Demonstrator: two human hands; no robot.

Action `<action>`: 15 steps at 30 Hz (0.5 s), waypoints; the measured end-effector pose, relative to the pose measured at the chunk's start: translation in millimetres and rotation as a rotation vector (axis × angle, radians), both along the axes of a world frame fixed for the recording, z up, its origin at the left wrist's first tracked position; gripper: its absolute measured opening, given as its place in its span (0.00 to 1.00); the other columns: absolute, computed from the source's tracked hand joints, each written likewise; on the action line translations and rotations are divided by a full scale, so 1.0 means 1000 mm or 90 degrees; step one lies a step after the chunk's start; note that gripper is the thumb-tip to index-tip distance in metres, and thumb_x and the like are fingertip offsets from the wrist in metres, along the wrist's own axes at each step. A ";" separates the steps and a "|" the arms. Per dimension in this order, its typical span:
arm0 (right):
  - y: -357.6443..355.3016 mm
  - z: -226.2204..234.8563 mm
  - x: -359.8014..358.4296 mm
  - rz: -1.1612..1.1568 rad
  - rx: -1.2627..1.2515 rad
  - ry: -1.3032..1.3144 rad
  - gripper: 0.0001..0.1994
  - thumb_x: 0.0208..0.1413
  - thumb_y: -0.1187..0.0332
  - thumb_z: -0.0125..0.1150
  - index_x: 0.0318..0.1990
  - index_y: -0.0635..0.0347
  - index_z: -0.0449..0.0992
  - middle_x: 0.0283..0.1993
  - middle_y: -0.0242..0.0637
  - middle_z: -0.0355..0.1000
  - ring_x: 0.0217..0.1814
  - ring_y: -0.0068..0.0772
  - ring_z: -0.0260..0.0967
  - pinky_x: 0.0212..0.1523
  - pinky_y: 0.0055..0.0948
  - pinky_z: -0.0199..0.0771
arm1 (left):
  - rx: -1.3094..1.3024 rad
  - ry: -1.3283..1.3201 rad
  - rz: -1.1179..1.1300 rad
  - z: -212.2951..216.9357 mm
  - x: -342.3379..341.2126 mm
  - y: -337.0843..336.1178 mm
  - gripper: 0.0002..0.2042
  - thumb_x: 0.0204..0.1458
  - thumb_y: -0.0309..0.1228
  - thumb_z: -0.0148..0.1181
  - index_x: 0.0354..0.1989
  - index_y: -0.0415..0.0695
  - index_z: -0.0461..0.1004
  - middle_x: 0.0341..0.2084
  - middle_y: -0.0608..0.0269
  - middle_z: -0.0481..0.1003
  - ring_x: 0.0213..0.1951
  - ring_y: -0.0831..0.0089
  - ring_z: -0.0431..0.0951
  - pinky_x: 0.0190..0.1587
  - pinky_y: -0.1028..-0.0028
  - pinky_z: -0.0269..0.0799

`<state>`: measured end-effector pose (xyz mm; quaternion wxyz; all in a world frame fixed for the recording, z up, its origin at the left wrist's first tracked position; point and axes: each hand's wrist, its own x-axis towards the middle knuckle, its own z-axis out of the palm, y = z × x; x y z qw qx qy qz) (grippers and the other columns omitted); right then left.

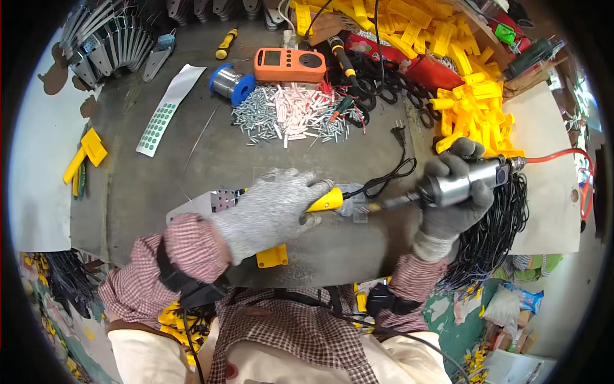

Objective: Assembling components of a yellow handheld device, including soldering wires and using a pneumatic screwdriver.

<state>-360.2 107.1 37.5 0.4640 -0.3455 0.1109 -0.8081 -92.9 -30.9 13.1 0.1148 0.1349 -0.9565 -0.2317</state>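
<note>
My left hand [275, 208], in a grey knitted glove, is closed over a yellow plastic handle [327, 200]. A black power cord [371, 187] runs out of the handle's right end. Left of the glove a flat metal plate with holes [220, 201] sticks out; its join to the handle is hidden under my fingers. My right hand [455, 192], also gloved, grips a silver air screwdriver [470, 182] held sideways. Its blurred bit [377, 206] points left, a short way from the handle's right end. A yellow handle half [272, 256] lies beside my left wrist.
Screws and pale pink sleeves [291, 112] are heaped behind my hands, near an orange meter [290, 65] and a blue solder spool [231, 84]. Yellow handle parts [476, 112] pile up at the right, above bundled black cords [495, 230]. A red air hose [559, 155] trails right.
</note>
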 end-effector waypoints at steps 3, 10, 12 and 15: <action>-0.037 0.016 0.045 -0.070 -0.011 0.066 0.24 0.48 0.69 0.61 0.56 0.56 0.69 0.41 0.43 0.72 0.25 0.30 0.65 0.30 0.32 0.70 | 0.062 -0.099 -0.005 -0.011 -0.014 0.001 0.24 0.57 0.44 0.61 0.59 0.47 0.72 0.49 0.53 0.74 0.50 0.53 0.77 0.50 0.57 0.75; -0.041 0.004 0.091 -0.152 0.097 0.266 0.27 0.49 0.59 0.75 0.51 0.62 0.68 0.30 0.43 0.69 0.24 0.34 0.68 0.24 0.32 0.70 | 0.090 -0.098 0.018 -0.021 -0.014 0.003 0.24 0.58 0.45 0.58 0.60 0.47 0.71 0.51 0.53 0.75 0.50 0.52 0.77 0.52 0.57 0.75; -0.040 0.003 0.094 -0.146 0.095 0.258 0.27 0.50 0.60 0.75 0.50 0.65 0.67 0.29 0.44 0.68 0.23 0.33 0.67 0.22 0.32 0.69 | 0.093 -0.093 0.025 -0.018 -0.012 0.003 0.24 0.58 0.44 0.59 0.60 0.46 0.71 0.51 0.53 0.75 0.50 0.52 0.77 0.52 0.57 0.75; -0.042 -0.006 0.066 -0.031 0.009 0.352 0.30 0.49 0.60 0.76 0.52 0.69 0.67 0.29 0.45 0.71 0.22 0.35 0.69 0.22 0.33 0.73 | 0.091 -0.076 0.020 -0.017 -0.009 0.003 0.25 0.56 0.42 0.60 0.60 0.45 0.71 0.51 0.54 0.75 0.51 0.52 0.77 0.53 0.57 0.74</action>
